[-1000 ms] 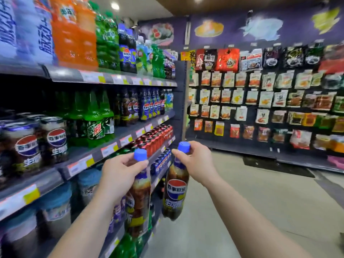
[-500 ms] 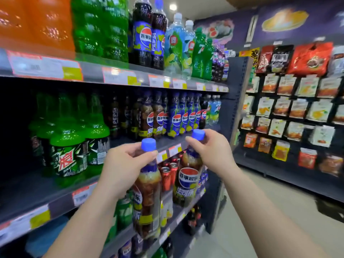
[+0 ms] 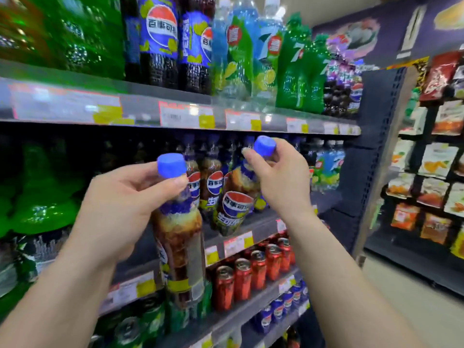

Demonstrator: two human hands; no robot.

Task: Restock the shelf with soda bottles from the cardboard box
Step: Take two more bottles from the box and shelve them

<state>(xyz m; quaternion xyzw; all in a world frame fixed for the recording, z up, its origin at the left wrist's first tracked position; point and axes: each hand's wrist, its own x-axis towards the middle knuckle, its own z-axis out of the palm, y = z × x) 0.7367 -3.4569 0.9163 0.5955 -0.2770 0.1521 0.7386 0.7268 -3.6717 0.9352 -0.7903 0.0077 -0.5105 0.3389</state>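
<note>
— Left hand [image 3: 118, 209]? 
— Curled around the neck of a cola bottle [image 3: 179, 244], thumb tip just below the blue cap [image 3: 171, 165]. Held upright, in front of the shelf edge, its base hanging down over the row of red cans [image 3: 253, 271].

— Right hand [image 3: 281, 179]? 
— Pinching the neck of a second cola bottle [image 3: 234, 204] just under its blue cap [image 3: 264, 146], fingertips [image 3: 247, 153] to the left of the cap. Tilted, base toward the middle shelf [image 3: 261, 223], lower part in front of the price tags [image 3: 237, 243] there. Hard to tell whether touching the shelf or hanging just above it.

— Close to the matching stock? 
— Right beside it: a row of shelved cola bottles [image 3: 213, 182] with the same red, white and blue label standing just behind both held bottles.

— Elsewhere on the rack? 
— Blurred green bottles [image 3: 47, 197] at the left of the middle shelf. On the top shelf [image 3: 188, 114], large cola bottles [image 3: 160, 41], pale blue bottles [image 3: 241, 51] and green lemon-lime bottles [image 3: 298, 71]. Below the red cans, blue cans [image 3: 281, 307] on a lower shelf.

— Far right? 
— Hanging snack packets [image 3: 437, 162] on a dark wall rack, well apart from both hands.

— Cardboard box? 
— Out of frame.
</note>
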